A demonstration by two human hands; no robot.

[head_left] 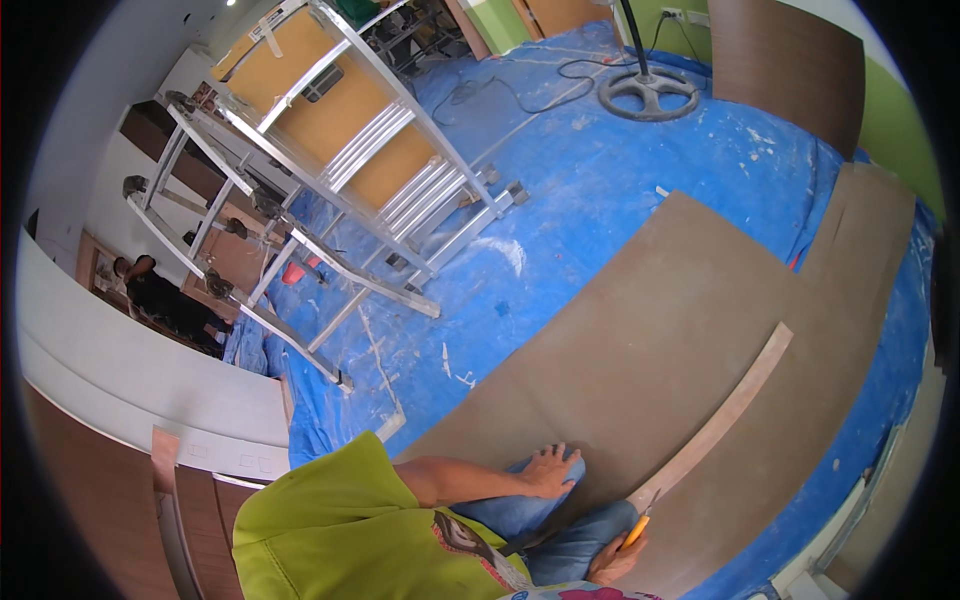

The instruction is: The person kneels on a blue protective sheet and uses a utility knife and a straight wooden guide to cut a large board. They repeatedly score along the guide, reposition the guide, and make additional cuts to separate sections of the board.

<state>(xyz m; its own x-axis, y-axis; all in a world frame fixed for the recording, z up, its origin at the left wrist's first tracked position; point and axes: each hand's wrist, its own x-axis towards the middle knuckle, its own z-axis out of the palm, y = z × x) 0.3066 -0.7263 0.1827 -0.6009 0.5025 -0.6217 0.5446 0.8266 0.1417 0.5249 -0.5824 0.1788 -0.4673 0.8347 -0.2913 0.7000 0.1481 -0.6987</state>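
Note:
My left hand [550,472] lies flat on my jeans-clad knee [515,505], fingers spread, holding nothing. Low beside my other knee, my right hand [608,562] is closed round a yellow-orange utility knife [636,531], its thin blade pointing up and away from me. The blade tip is close to the near end of a long, narrow light-wood strip [715,425]; I cannot tell whether they touch. That strip lies on a large brown sheet [640,330] spread on the floor before me.
Blue plastic sheeting [560,235] covers the floor. Aluminium ladders [390,150] stand at the left, near a yellow-brown board [300,90]. A black pole on a round wheel-like base [648,95] stands far ahead, beside cables. A brown panel [790,75] leans on the green wall. Another person [170,300] is far left.

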